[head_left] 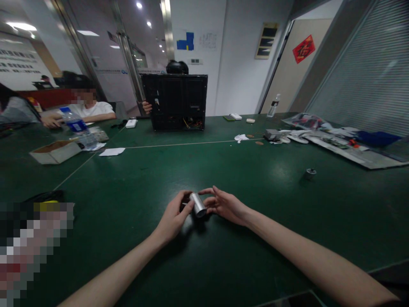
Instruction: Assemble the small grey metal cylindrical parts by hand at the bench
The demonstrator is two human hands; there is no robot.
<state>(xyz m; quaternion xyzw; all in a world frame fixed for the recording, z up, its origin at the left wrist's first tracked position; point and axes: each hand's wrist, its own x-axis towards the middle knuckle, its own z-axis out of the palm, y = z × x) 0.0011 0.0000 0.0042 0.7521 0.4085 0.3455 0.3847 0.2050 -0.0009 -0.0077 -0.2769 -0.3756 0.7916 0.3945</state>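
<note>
A silver metal cylinder (198, 205) is tilted a little above the green table (143, 251), its shadow falling beneath it. My left hand (176, 213) is closed on it from the left, with the thumb along its near side. A thin light-coloured piece shows by those fingers, too small to name. On the other side, my right hand (226, 207) has its fingers apart beside the cylinder; whether a fingertip touches it I cannot tell. Farther right on the table stands a small silver cylindrical part (310, 173) with a dark top.
At the far side a person holds up a black flat panel (179, 102) with exposed wires. Back left are an open box (56, 152), a water bottle (78, 125) and a seated person. A board with parts (345, 147) lies at the right. Another bottle (274, 105) stands behind.
</note>
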